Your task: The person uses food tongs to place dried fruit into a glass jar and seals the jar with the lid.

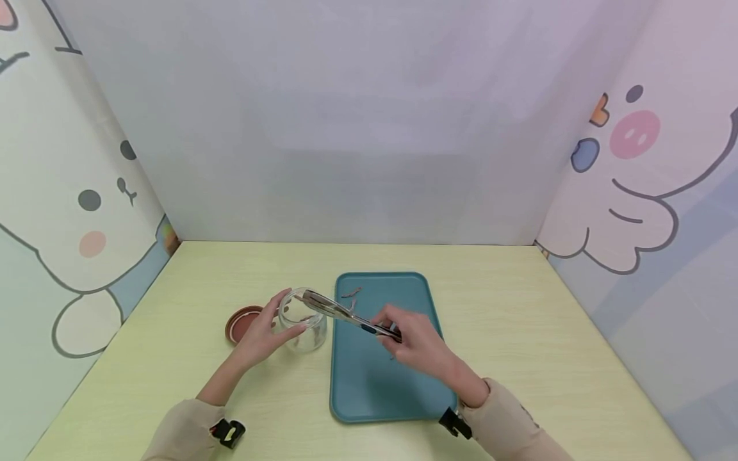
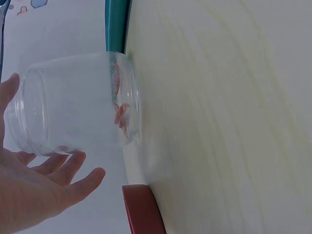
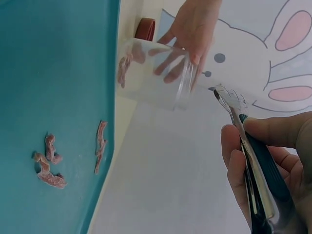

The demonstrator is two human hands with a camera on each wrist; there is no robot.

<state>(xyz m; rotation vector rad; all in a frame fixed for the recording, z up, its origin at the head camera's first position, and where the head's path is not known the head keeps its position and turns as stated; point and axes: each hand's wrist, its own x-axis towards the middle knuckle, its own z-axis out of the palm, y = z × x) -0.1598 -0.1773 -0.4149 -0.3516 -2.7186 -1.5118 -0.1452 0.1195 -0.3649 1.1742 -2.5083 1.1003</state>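
My left hand [image 1: 258, 340] holds a clear jar [image 1: 310, 338] near its rim, thumb on one side and fingers on the other. The jar stands on the table left of a blue-green tray [image 1: 375, 384]. Reddish strips [image 2: 120, 117], like dried meat, lie at its bottom in the left wrist view. My right hand [image 1: 418, 342] grips metal tongs [image 1: 344, 314] with dark handle grips. The tongs' tips are above the jar's mouth; whether anything is between them I cannot tell. Several more strips [image 3: 50, 179] lie on the tray.
A round red-brown lid [image 1: 241, 325] lies on the table left of the jar, partly behind my left hand. The pale table [image 1: 519, 333] ends at a plain back wall, with cartoon-printed panels on both sides.
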